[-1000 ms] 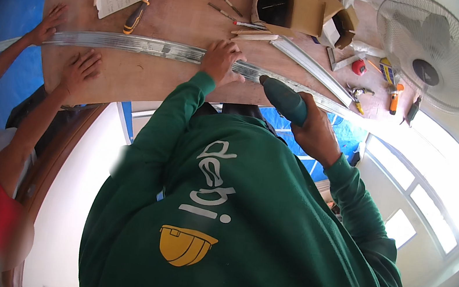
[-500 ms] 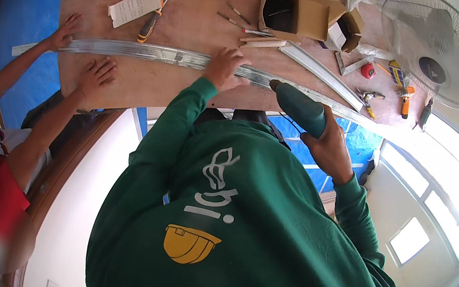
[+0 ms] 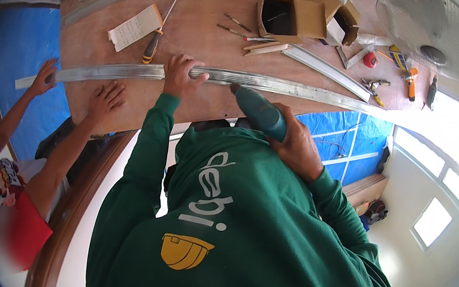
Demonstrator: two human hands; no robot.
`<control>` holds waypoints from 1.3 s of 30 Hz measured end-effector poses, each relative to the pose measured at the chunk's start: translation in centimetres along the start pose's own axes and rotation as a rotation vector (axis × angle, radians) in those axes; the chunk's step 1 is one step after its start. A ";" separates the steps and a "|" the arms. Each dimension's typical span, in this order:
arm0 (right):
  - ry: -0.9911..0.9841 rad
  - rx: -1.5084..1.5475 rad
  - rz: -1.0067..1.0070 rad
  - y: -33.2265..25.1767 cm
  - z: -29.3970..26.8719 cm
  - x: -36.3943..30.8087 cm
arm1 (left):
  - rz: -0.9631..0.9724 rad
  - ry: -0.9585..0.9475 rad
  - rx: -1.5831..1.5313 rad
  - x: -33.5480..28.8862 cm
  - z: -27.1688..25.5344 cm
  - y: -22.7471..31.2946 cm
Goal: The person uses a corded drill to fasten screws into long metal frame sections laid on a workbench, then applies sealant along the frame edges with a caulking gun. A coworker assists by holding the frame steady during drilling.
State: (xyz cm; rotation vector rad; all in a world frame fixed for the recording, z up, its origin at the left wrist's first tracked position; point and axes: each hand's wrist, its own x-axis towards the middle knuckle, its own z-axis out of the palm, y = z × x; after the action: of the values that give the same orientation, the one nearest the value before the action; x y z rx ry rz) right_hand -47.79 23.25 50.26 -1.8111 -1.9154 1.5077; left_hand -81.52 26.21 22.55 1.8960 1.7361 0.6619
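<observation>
A long, ribbed silver metal profile point(image 3: 284, 86) lies across the near part of the wooden table. My left hand point(image 3: 182, 76) grips it left of the middle, with fingers over the top and the thumb along the near side. In my right hand point(image 3: 300, 144) is a green power drill point(image 3: 260, 112); its dark front end points up and left, close to the profile's near edge. Whether its tip touches the metal, I cannot tell. At the left, a co-worker's hand point(image 3: 107, 100) rests on the table near the profile, and the other is beside its left end.
On the table point(image 3: 203, 40) lie a screwdriver point(image 3: 152, 44), a paper packet point(image 3: 136, 27), open cardboard boxes point(image 3: 310, 26), a shorter profile point(image 3: 328, 70), a red tape measure point(image 3: 369, 60), pliers point(image 3: 375, 89) and an orange-handled tool point(image 3: 411, 87). A fan point(image 3: 432, 37) stands far right.
My left hand has slid left along the profile. The drill in my right hand has also moved left and slightly down. The co-worker's far-left hand has lowered and turned.
</observation>
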 end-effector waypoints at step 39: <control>0.343 0.194 0.250 3.0 0.6 -5.5 | 0.177 -0.181 -0.179 3.8 7.7 10.9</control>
State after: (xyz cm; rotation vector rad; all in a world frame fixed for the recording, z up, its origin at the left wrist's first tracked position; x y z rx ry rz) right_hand -44.47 17.88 50.82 -2.1125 -1.3834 1.2850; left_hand -67.95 28.97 23.73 1.9325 1.3636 0.6638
